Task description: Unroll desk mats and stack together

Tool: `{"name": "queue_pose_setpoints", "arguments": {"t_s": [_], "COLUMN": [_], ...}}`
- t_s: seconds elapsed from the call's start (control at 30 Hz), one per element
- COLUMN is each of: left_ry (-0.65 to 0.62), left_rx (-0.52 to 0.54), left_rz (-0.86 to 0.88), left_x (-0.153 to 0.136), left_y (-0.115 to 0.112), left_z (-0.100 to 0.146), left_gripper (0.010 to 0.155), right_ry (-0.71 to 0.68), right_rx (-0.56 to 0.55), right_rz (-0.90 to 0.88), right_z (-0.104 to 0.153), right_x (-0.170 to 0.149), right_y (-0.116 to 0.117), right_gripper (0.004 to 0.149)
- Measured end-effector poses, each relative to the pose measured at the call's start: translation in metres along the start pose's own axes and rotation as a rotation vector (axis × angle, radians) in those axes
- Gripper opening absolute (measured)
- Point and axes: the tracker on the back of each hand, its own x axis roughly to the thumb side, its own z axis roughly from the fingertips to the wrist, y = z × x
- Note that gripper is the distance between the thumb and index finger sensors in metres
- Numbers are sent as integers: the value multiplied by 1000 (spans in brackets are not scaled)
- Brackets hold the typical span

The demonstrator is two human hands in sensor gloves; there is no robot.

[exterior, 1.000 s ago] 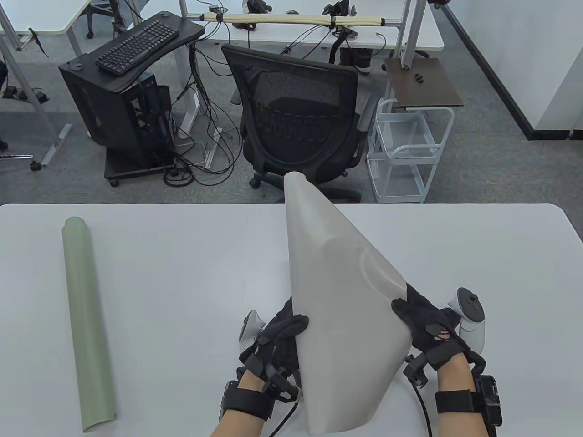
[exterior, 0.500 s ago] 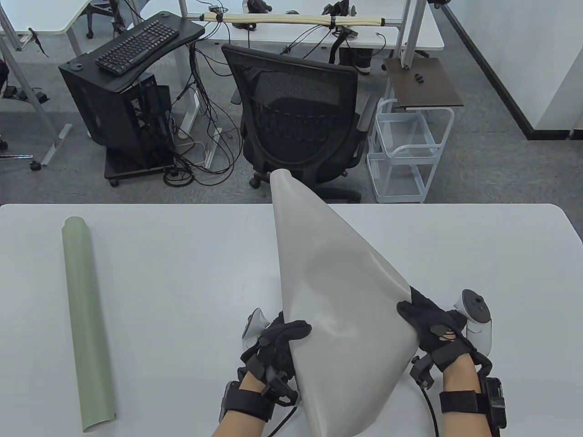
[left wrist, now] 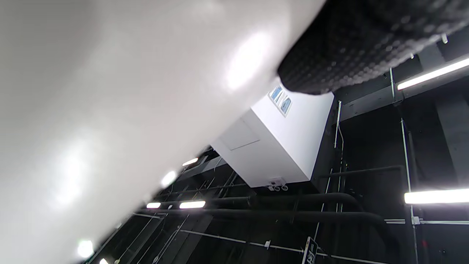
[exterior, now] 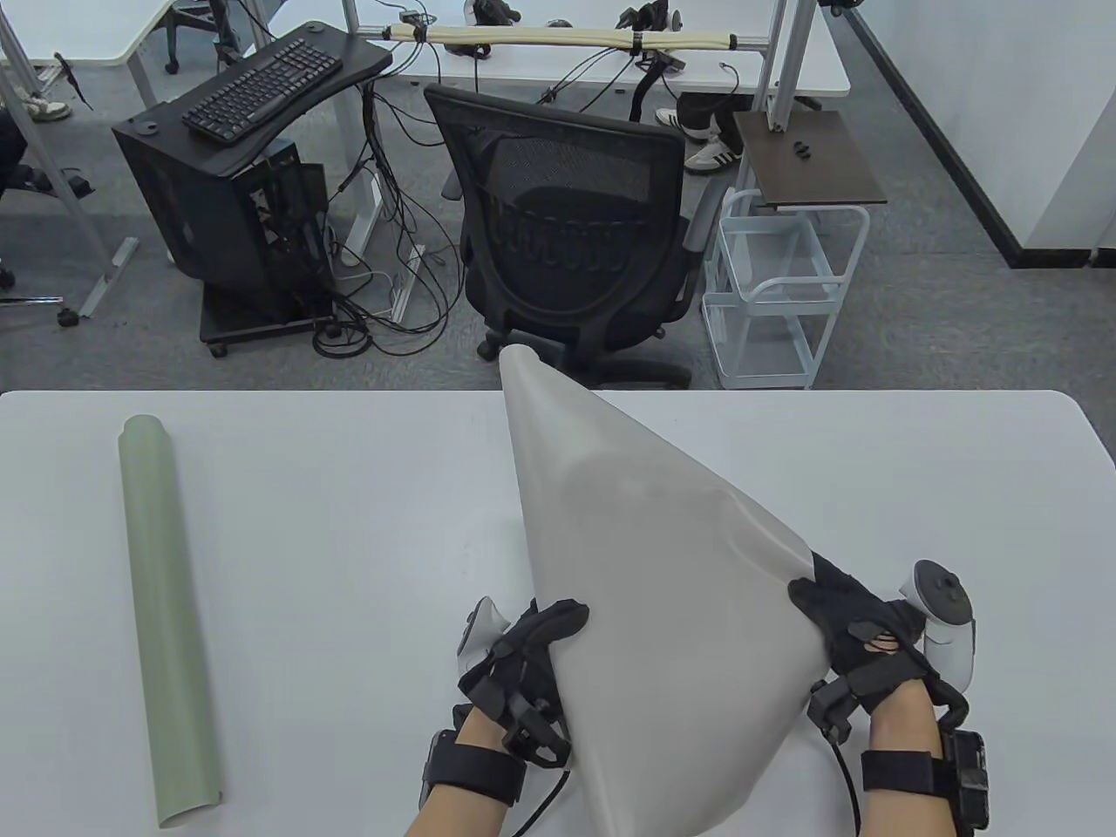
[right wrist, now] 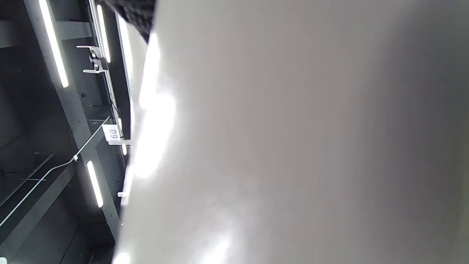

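Note:
A grey desk mat (exterior: 663, 593) is held up off the white table (exterior: 349, 523), partly unrolled into a cone with its tip over the far edge. My left hand (exterior: 545, 636) grips its left near edge. My right hand (exterior: 837, 610) grips its right edge. The mat fills much of the left wrist view (left wrist: 110, 110) and the right wrist view (right wrist: 293, 146), both pointing at the ceiling. A green desk mat (exterior: 161, 610) lies rolled up on the table's left side, apart from both hands.
A black mesh office chair (exterior: 567, 227) stands just beyond the table's far edge. A white wire cart (exterior: 776, 288) is to its right and a black computer stand with a keyboard (exterior: 253, 87) to its left.
The grey mat has opened wider. Its far tip swung left, and my right hand moved right and slightly toward me with the mat's edge. The left hand stayed nearly in place.

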Motion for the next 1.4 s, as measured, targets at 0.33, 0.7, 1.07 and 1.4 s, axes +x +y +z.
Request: {"name": "queue_pose_setpoints", "arguments": {"t_s": [0.33,0.7,1.07,1.4], "left_ry": [14,206,465,578], "left_rx": [-8,404,728,829], "left_rz": [-185,-807,-919,-991], "left_x": [13,44,49,58], "left_y": [6,5,29,37], "left_z": [4,17,-7,-34], "left_gripper": [93,93,92,92], "right_ry": [54,202,258,287], "right_rx": [-6,-91,46,340], "right_rz": [47,172,286,159], "right_z": [5,8,10,32], "right_x": [-5,-11,-16,-30], "right_y": [-13,-18,-14,-27], "right_gripper": [47,56,69,52]}}
